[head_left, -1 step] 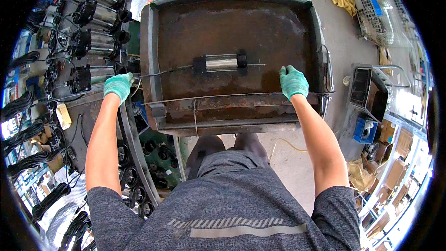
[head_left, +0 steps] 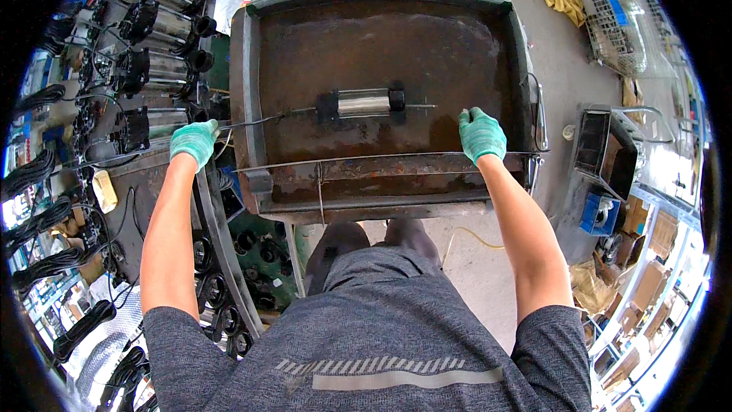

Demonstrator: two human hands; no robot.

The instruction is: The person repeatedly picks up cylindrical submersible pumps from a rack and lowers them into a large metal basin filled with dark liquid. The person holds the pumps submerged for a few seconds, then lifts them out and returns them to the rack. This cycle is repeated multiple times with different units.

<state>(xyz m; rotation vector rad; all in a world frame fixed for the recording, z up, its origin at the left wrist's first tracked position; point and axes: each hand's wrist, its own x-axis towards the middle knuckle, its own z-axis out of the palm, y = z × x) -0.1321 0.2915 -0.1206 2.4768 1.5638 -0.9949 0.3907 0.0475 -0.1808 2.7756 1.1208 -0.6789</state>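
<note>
My left hand (head_left: pixel 195 142), in a green glove, is closed around a black cable (head_left: pixel 263 120) at the left edge of a dark metal tank (head_left: pixel 248 53). The cable runs right to a cylindrical motor or pump (head_left: pixel 363 103), with a silver body and black ends, lying level in the middle of the tank. A thin light line (head_left: pixel 421 106) stretches from its right end toward my right hand (head_left: pixel 483 136). That hand, also gloved in green, hovers over the tank's right part with fingers curled; whether anything is in them is hidden.
Several similar silver-and-black cylinders (head_left: pixel 168 65) lie in a row at the left, with coiled black cables (head_left: pixel 34 175) beyond. A thin bar (head_left: pixel 381 156) crosses the tank's near side. At the right stand a dark metal box (head_left: pixel 602 149), a blue bin (head_left: pixel 599 214) and a wire basket (head_left: pixel 606 19).
</note>
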